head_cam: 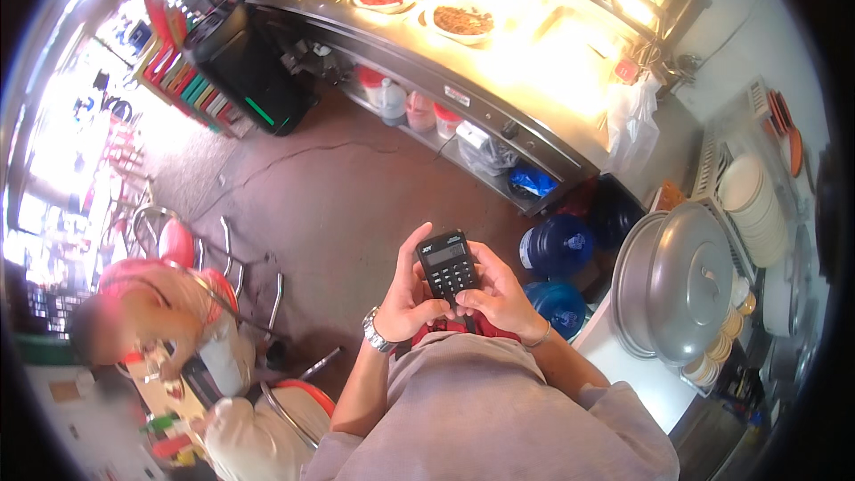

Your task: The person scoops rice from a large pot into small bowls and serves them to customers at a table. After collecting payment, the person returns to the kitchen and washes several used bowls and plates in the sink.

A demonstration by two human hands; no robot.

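A small black pocket calculator [446, 267] with a grey display is held upright in front of the waist, between both hands. My left hand [407, 290], with a metal watch [378, 329] at its wrist, grips the calculator's left edge, the thumb near its lower end. On the right side, my right hand [495, 290] supports the calculator, its thumb over the lower keys. A thin bracelet [538, 335] circles the right wrist. Fingers behind the calculator are partly hidden.
Ahead stands a lit steel food counter [427, 73] with dishes and jars. A black speaker [247, 67] is farther left. Seated people [167, 300] are at a table at left. Water jugs [564, 245], a large lidded metal pot [688, 284] and stacked plates [755, 214] are at right.
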